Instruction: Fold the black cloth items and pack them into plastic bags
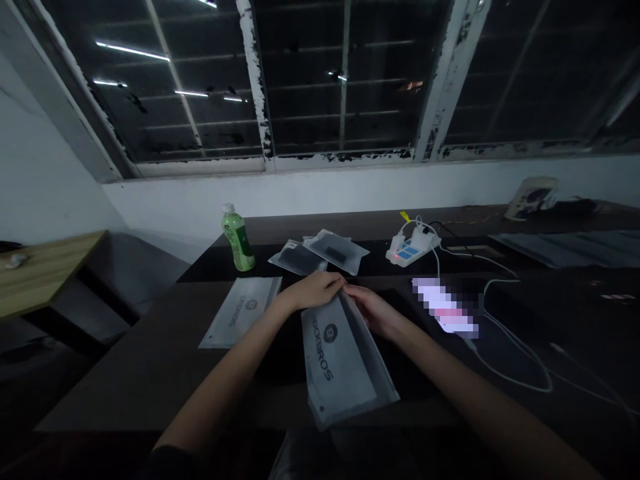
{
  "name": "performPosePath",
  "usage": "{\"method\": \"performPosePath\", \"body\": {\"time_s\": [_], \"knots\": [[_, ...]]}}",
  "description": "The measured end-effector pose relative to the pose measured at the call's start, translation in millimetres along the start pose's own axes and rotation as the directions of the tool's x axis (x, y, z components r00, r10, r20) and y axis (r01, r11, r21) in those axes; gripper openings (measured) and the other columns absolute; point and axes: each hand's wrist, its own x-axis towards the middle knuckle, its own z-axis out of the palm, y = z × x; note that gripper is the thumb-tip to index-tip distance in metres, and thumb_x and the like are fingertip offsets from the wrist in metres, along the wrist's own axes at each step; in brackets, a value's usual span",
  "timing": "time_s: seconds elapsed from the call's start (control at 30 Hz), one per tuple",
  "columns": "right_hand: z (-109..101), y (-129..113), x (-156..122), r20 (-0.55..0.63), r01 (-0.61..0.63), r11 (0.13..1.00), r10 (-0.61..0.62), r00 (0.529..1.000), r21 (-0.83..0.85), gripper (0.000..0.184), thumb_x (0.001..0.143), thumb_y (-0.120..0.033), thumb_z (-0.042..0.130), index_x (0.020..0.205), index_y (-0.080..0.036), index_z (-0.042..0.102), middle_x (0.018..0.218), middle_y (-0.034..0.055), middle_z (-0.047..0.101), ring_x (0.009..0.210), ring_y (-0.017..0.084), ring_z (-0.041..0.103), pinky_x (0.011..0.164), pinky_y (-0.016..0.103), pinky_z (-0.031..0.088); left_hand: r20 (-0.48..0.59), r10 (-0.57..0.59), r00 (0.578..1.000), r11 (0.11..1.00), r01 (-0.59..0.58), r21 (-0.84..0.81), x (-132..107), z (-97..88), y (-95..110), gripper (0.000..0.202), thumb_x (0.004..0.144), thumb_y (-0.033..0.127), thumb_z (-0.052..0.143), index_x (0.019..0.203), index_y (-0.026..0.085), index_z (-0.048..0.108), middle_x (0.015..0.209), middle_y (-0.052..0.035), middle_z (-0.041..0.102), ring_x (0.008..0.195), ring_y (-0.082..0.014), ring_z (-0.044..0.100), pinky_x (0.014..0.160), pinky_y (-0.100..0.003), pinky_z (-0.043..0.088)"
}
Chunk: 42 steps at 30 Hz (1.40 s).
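Note:
A frosted plastic pouch [345, 363] with dark lettering and a round logo is tilted over the front of the table. My left hand [320, 288] pinches its far end from the left, fingers closed. My right hand [370, 308] grips the same end from the right, and its fingertips meet those of the left. Some fingers are hidden behind the pouch. To the left of it a similar printed pouch [243, 313] lies flat on the table. Beyond my hands, several more pouches [337, 250] with dark contents lie overlapping.
A green drink bottle [239, 240] stands at the back left. Right of the pouches sits a white power strip [413, 245] with plugs and cables. A lit phone [445, 307] lies to the right, with a white cable [520, 383] looping beside it. Long grey sheeting [575, 247] lies farther right.

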Motion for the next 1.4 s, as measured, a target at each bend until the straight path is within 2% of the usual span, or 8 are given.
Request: {"method": "performPosePath", "body": {"time_s": [0.3, 0.47, 0.73, 0.9, 1.03, 1.23, 1.3, 1.4], "knots": [[-2.0, 10.4, 1.0, -0.161, 0.029, 0.985, -0.056, 0.985, -0.169, 0.02, 0.082, -0.039, 0.062, 0.076, -0.02, 0.061, 0.059, -0.0037, 0.061, 0.05, 0.011, 0.055, 0.044, 0.02, 0.04, 0.021, -0.09, 0.996, 0.995, 0.09, -0.029, 9.6, 36.5, -44.2, 0.04, 0.093, 0.044, 0.042, 0.072, 0.016, 0.061, 0.066, 0.0001, 0.058, 0.062, -0.0147, 0.052, 0.056, -0.025, 0.037], [-1.3, 10.8, 0.7, -0.119, -0.037, 0.955, 0.002, 0.993, -0.293, 0.027, 0.083, -0.034, 0.056, 0.061, -0.02, 0.052, 0.042, -0.0064, 0.049, 0.033, 0.007, 0.042, 0.03, 0.018, 0.025, -0.024, -0.093, 0.995, 0.995, 0.092, -0.04, 11.5, 44.2, -53.7, 0.039, 0.089, 0.046, 0.045, 0.066, 0.017, 0.058, 0.062, 0.0012, 0.053, 0.061, -0.0144, 0.048, 0.056, -0.026, 0.033], [-8.6, -13.7, -24.2, 0.101, -0.155, 0.893, 0.216, 0.971, -0.424, 0.028, 0.076, -0.029, 0.054, 0.05, -0.019, 0.052, 0.036, -0.0031, 0.051, 0.027, 0.006, 0.04, 0.028, 0.015, 0.028, -0.126, -0.16, 0.979, 0.986, 0.153, -0.063, 14.4, 35.1, -69.3, 0.042, 0.089, 0.05, 0.044, 0.06, 0.019, 0.049, 0.059, 0.0021, 0.046, 0.058, -0.0136, 0.042, 0.055, -0.027, 0.03], [-8.7, -27.1, -41.6, 0.325, -0.177, 0.851, 0.37, 0.871, -0.495, 0.023, 0.071, -0.03, 0.055, 0.054, -0.015, 0.062, 0.035, -0.0013, 0.053, 0.025, 0.007, 0.04, 0.028, 0.015, 0.03, -0.154, -0.173, 0.973, 0.984, 0.164, -0.07, 14.4, 29.4, -76.9, 0.045, 0.088, 0.052, 0.046, 0.057, 0.02, 0.045, 0.055, 0.004, 0.04, 0.054, -0.0123, 0.037, 0.054, -0.027, 0.027], [-4.8, -33.2, -49.5, 0.516, -0.183, 0.819, 0.499, 0.696, -0.544, 0.024, 0.074, -0.03, 0.058, 0.067, -0.011, 0.071, 0.042, 0.0002, 0.06, 0.03, 0.008, 0.049, 0.032, 0.015, 0.037, -0.144, -0.171, 0.975, 0.983, 0.16, -0.085, 14.9, 30.4, -76.9, 0.046, 0.086, 0.054, 0.05, 0.056, 0.019, 0.048, 0.054, 0.0042, 0.041, 0.054, -0.0118, 0.037, 0.053, -0.026, 0.027], [-2.3, -37.7, -52.6, 0.596, -0.171, 0.772, 0.593, 0.542, -0.612, 0.034, 0.083, -0.042, 0.061, 0.074, -0.011, 0.072, 0.054, 0.003, 0.068, 0.041, 0.009, 0.059, 0.039, 0.015, 0.043, -0.126, -0.166, 0.978, 0.981, 0.151, -0.123, 16.5, 34.9, -73.6, 0.046, 0.085, 0.057, 0.051, 0.059, 0.018, 0.052, 0.055, 0.0028, 0.045, 0.056, -0.0131, 0.041, 0.054, -0.026, 0.03], [-3.4, -35.9, -50.5, 0.572, -0.148, 0.765, 0.58, 0.579, -0.626, 0.046, 0.09, -0.05, 0.053, 0.076, -0.01, 0.072, 0.06, 0.0063, 0.07, 0.047, 0.01, 0.063, 0.042, 0.016, 0.046, -0.117, -0.165, 0.979, 0.978, 0.147, -0.145, 16.1, 34.6, -73.6, 0.048, 0.084, 0.059, 0.052, 0.059, 0.018, 0.052, 0.055, 0.003, 0.045, 0.055, -0.0127, 0.04, 0.054, -0.026, 0.032], [-6.8, -28.1, -42.0, 0.369, -0.066, 0.818, 0.328, 0.869, -0.571, 0.044, 0.091, -0.051, 0.053, 0.076, -0.013, 0.067, 0.064, 0.0065, 0.07, 0.049, 0.012, 0.063, 0.041, 0.018, 0.046, -0.095, -0.165, 0.982, 0.972, 0.145, -0.187, 14.6, 33.5, -73.8, 0.051, 0.083, 0.064, 0.051, 0.061, 0.018, 0.052, 0.056, 0.0031, 0.045, 0.055, -0.0121, 0.04, 0.052, -0.025, 0.032]]}}
